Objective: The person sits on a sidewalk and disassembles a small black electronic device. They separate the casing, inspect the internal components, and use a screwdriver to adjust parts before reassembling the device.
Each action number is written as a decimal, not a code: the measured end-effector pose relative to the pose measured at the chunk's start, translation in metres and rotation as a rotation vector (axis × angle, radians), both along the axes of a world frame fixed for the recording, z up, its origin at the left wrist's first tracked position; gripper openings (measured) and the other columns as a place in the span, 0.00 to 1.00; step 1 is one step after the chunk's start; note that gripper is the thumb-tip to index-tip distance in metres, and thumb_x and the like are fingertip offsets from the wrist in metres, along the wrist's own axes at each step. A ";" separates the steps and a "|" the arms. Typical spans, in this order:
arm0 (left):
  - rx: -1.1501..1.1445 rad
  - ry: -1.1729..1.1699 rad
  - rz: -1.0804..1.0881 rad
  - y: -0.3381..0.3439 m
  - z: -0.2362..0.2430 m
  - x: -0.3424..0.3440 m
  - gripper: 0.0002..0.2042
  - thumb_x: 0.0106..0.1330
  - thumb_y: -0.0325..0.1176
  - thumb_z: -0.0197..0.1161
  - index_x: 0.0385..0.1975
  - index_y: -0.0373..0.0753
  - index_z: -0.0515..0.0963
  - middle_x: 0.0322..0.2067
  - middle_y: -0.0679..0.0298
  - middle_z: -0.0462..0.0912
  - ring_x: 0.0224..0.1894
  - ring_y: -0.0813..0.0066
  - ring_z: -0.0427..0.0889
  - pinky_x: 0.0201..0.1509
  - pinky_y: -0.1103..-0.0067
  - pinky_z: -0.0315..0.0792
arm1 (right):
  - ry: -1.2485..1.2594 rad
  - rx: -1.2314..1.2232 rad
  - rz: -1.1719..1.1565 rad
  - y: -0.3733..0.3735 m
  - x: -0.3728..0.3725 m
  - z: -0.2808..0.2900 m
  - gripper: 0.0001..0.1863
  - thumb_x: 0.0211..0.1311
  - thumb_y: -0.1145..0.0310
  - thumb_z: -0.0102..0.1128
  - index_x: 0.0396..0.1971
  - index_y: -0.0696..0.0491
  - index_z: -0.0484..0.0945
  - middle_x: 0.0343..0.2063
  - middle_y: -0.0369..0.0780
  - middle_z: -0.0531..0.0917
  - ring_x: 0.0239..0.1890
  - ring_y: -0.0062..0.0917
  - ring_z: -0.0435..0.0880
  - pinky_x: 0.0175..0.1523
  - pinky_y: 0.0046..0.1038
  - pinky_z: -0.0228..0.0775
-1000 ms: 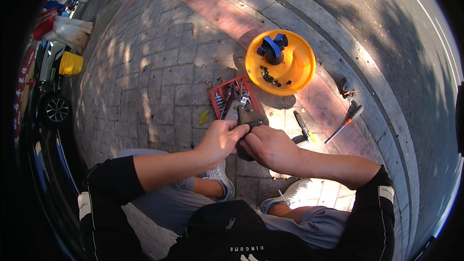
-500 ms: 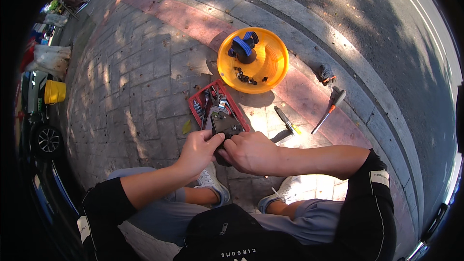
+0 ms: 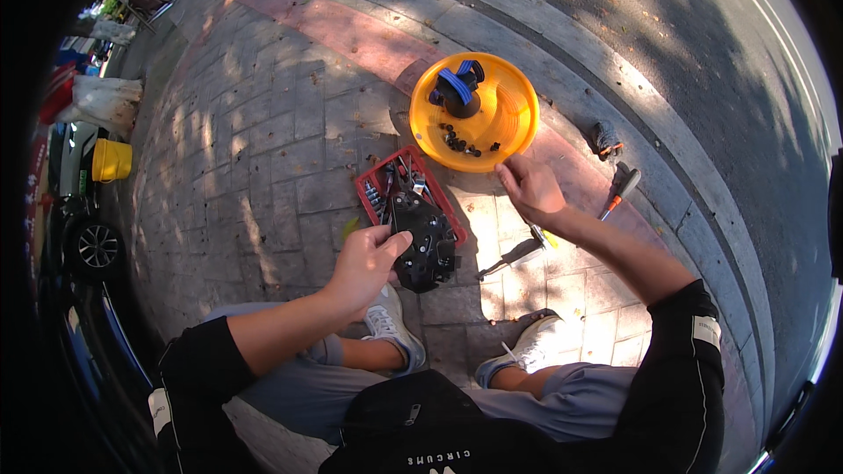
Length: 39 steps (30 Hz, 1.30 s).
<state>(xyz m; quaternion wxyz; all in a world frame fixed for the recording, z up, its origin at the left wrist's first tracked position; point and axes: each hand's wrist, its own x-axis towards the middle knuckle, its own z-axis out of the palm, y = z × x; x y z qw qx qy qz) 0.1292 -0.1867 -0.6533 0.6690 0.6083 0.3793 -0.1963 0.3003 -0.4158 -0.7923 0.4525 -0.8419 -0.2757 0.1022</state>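
Note:
My left hand (image 3: 363,265) grips a black moulded plastic part (image 3: 428,247) by its left edge, thumb on top, over my feet and the near end of a red tool tray (image 3: 454,217). My right hand (image 3: 534,191) is closed, thumb and fingertips together, beside the near right rim of an orange-yellow basin (image 3: 512,110). Whatever its fingertips pinch, if anything, is too small to make out. Inside the basin lie several small black pieces (image 3: 461,144) and a round dark object with blue-and-black straps (image 3: 457,88).
Sockets and metal tools fill the tray. Right of the basin lie a screwdriver (image 3: 622,191) and a dark crumpled item (image 3: 606,139). A yellow-tipped tool (image 3: 550,240) lies partly behind my right wrist. The kerb (image 3: 676,154) curves along the right; a parked car (image 3: 92,246) stands left.
My right hand has left the black part and moved forward and right to the basin's rim. My left hand keeps hold of the part, whose face now shows more fully.

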 end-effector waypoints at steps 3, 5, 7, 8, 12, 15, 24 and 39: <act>-0.083 -0.074 0.023 0.002 0.001 0.001 0.11 0.76 0.35 0.57 0.46 0.35 0.82 0.38 0.67 0.85 0.38 0.82 0.83 0.40 0.79 0.78 | -0.135 -0.462 -0.110 -0.056 0.067 -0.073 0.16 0.64 0.67 0.64 0.50 0.56 0.80 0.43 0.51 0.82 0.46 0.47 0.83 0.51 0.41 0.77; -0.069 -0.057 0.006 0.002 0.002 0.001 0.10 0.77 0.35 0.57 0.46 0.36 0.82 0.39 0.68 0.85 0.39 0.82 0.83 0.42 0.78 0.79 | -0.225 -0.579 -0.081 -0.092 0.086 -0.116 0.23 0.61 0.70 0.66 0.57 0.52 0.78 0.47 0.49 0.80 0.50 0.46 0.81 0.57 0.41 0.76; -0.104 -0.056 0.003 0.001 0.003 0.001 0.11 0.77 0.35 0.57 0.47 0.36 0.82 0.39 0.68 0.84 0.40 0.82 0.83 0.44 0.77 0.79 | -0.213 -0.577 -0.037 -0.113 0.093 -0.147 0.23 0.57 0.74 0.66 0.55 0.50 0.81 0.43 0.47 0.79 0.49 0.45 0.81 0.57 0.41 0.76; -0.134 -0.060 0.004 0.000 0.003 0.002 0.11 0.77 0.35 0.57 0.47 0.36 0.81 0.39 0.68 0.85 0.41 0.82 0.83 0.45 0.77 0.79 | -0.258 -0.501 -0.037 -0.120 0.097 -0.157 0.20 0.57 0.75 0.66 0.52 0.51 0.82 0.42 0.47 0.79 0.49 0.45 0.81 0.56 0.41 0.76; -0.243 -0.094 0.003 -0.007 0.005 0.002 0.12 0.78 0.36 0.56 0.50 0.36 0.81 0.40 0.68 0.85 0.41 0.81 0.83 0.46 0.77 0.80 | -0.249 -0.474 -0.026 -0.124 0.108 -0.169 0.13 0.56 0.75 0.65 0.42 0.53 0.85 0.39 0.46 0.79 0.46 0.45 0.81 0.52 0.40 0.77; -0.261 -0.085 -0.011 -0.010 0.006 0.004 0.13 0.78 0.36 0.55 0.52 0.36 0.80 0.41 0.68 0.85 0.42 0.81 0.83 0.46 0.76 0.80 | -0.263 -0.478 0.002 -0.120 0.114 -0.164 0.11 0.56 0.75 0.64 0.41 0.53 0.85 0.37 0.46 0.79 0.45 0.45 0.81 0.50 0.40 0.77; -0.242 -0.021 0.004 -0.008 0.005 0.006 0.14 0.78 0.40 0.54 0.48 0.37 0.80 0.40 0.67 0.85 0.40 0.78 0.85 0.45 0.76 0.79 | -0.428 -0.462 0.117 -0.120 0.109 -0.158 0.11 0.62 0.74 0.57 0.42 0.52 0.84 0.37 0.45 0.79 0.44 0.42 0.83 0.48 0.38 0.78; -0.188 0.020 0.076 -0.005 0.005 0.005 0.13 0.77 0.39 0.53 0.46 0.37 0.80 0.38 0.65 0.85 0.37 0.75 0.85 0.42 0.75 0.79 | -0.121 -0.239 -0.057 -0.123 0.120 -0.164 0.06 0.59 0.76 0.59 0.33 0.55 0.84 0.35 0.48 0.82 0.41 0.47 0.84 0.47 0.40 0.77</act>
